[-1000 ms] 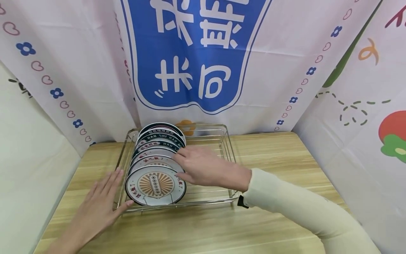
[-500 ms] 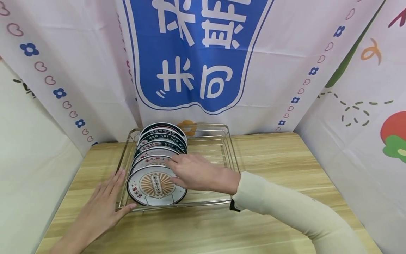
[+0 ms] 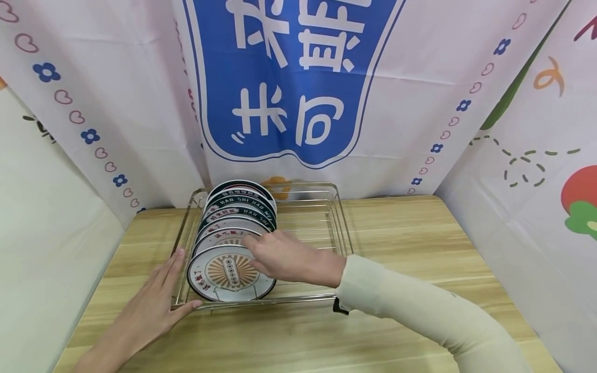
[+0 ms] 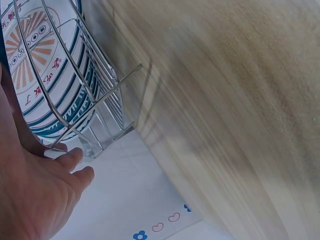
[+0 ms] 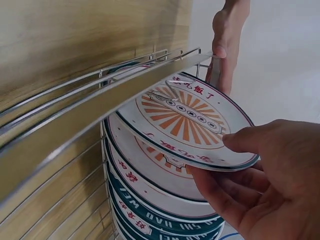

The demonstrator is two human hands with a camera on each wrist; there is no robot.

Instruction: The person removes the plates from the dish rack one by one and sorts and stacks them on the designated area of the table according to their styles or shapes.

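A wire dish rack holds a row of upright plates on its left side. The frontmost plate is white with a dark rim, red characters and an orange sunburst. My right hand pinches its upper right edge, the thumb on the printed face and the fingers behind, as the right wrist view shows. Behind it stand another sunburst plate and several dark-green-banded plates. My left hand rests at the rack's front left corner, fingers along the left side and thumb on the front rail.
The rack stands on a wood-grain table. Behind it hangs a white cloth with a blue printed panel. Pale walls close off the left and right sides. The rack's bare wires show right of the plates.
My right hand has shifted left along the front plate's edge, its fingers now further behind the plate. The left hand has stayed at the rack's corner.
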